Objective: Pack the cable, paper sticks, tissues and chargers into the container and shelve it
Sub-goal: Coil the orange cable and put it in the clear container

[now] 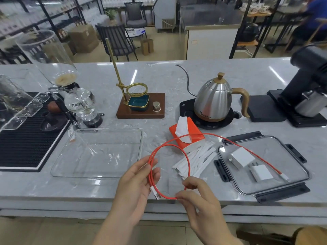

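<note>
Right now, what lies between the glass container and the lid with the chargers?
In the head view, between the glass container and the lid lie the paper sticks and tissue pack, with the red cable looped across.

Chargers (251, 164) on lid (290, 188), right of container (139, 138)

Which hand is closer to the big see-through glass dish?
Left. The left hand holds the red cable just off the clear glass dish, at its near right corner; the right hand pinches the cable farther right.
</note>
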Available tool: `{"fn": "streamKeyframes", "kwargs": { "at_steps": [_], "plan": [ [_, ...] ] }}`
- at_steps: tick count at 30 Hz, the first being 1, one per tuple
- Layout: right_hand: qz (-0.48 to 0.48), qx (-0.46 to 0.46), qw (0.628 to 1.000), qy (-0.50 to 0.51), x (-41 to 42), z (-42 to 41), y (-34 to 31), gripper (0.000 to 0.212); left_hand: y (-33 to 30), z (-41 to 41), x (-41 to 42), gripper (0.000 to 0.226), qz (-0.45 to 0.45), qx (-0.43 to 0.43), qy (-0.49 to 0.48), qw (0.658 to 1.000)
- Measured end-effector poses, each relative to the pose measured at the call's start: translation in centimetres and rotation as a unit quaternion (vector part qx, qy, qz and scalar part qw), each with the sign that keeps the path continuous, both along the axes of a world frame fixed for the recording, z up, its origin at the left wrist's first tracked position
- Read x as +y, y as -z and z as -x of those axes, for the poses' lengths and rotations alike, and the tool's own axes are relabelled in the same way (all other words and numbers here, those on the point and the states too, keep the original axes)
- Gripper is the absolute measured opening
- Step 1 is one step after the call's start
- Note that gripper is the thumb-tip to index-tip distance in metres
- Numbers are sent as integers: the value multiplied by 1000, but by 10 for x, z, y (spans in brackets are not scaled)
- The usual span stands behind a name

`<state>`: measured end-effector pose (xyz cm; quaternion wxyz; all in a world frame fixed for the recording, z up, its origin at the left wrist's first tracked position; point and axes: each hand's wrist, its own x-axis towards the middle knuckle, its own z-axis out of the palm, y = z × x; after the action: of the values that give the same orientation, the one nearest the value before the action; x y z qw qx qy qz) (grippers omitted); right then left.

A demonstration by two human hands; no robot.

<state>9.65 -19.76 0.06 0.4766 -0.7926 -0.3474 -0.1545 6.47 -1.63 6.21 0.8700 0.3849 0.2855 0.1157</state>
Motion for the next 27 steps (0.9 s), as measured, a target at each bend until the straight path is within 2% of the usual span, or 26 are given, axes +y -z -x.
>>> {"fn": "streamKeyframes", "kwargs": {
  "at_steps": [3,8,13,17,20,24,27],
  "plan": [
    [25,-5,1000,-2,-2,0,-5,19,-5,-1,-1,24,13,-4,41,999],
    [35,-14,999,-21,2,3,-12,4,-8,-1,-5,24,-38,5,81,996],
    [31,-5,999,-44,4,2,-15,7,-16,-3,-4,37,-69,1,113,991],
    [-32,65,995,-61,-4,-5,-21,14,-23,-6,-5,39,-89,-7,113,990],
    [-90,106,990,-32,-11,-18,-31,16,-25,-5,-8,36,-110,-8,121,987],
    [-113,123,985,53,-10,-44,-36,25,-25,-4,-14,35,-173,-12,116,978],
    [-87,149,981,93,-5,-68,-35,43,-25,-5,-17,35,-201,-24,109,973]
  ]
}}
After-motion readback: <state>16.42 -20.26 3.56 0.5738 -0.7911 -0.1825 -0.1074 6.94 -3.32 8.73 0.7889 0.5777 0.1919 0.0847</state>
